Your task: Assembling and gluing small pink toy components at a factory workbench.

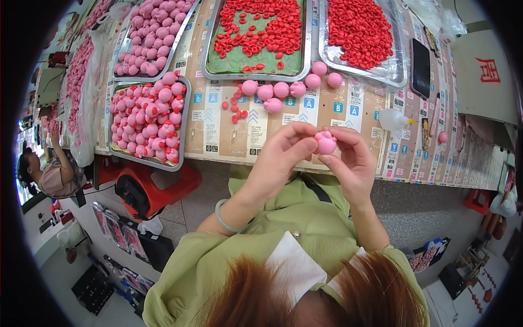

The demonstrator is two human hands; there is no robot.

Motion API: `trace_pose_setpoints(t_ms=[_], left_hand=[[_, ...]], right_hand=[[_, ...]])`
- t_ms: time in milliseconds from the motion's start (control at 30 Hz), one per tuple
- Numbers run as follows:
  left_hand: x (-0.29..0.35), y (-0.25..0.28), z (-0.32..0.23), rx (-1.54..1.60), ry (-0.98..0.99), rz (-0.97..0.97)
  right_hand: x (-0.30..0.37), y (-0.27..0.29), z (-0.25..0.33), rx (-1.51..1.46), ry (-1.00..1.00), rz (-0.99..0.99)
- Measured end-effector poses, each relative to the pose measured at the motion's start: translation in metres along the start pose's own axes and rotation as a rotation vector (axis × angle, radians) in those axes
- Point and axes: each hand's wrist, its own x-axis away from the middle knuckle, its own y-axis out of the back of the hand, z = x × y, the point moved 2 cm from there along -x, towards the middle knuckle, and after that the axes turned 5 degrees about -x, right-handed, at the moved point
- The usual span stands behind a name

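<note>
Pink, shiny little ball (326, 144) in the fingers, but good luck seeing all of it: the left thumb covers its left side, the right-hand fingertips crowd the rest, and I can't make out the underside at all. Up top, the tray of red pieces on green (256, 77) and the tray of pink balls (187, 30) both get chopped off by the edge of the view. Someone else (54, 177) is way off to the left, squashed by the lens and too small to tell what they're handling.

Back to the ball: smooth and round, with small raised bits toward its upper left, too tiny to count. It's up in front of the body, near the table's (218, 147) front edge, and below the row of loose pink balls (280, 89) on the tabletop.

Hands are close together, both pinching that one ball. Left hand (283, 158) comes in with its thumb pressed against the side, pale bangle (223, 217) on that wrist. Right hand (357, 166) has its index finger curled near the top and its thumb underneath. Elbows are out wide, forearms angling inward.
</note>
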Motion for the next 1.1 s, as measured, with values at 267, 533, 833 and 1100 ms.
trace_pose_setpoints(t_ms=[267,533,833,1100], left_hand=[[-0.001,0.002,0.014,0.441,0.297,0.289],[-0.001,0.001,0.016,0.506,0.311,0.281],[0.000,0.000,0.016,0.500,0.323,0.276],[0.000,0.001,0.019,0.509,0.334,0.281]], right_hand=[[-0.004,0.000,0.008,0.494,0.214,0.059],[-0.005,0.001,0.012,0.530,0.205,0.048],[-0.005,0.002,0.015,0.570,0.226,0.063],[-0.005,0.000,0.014,0.587,0.263,0.030]])
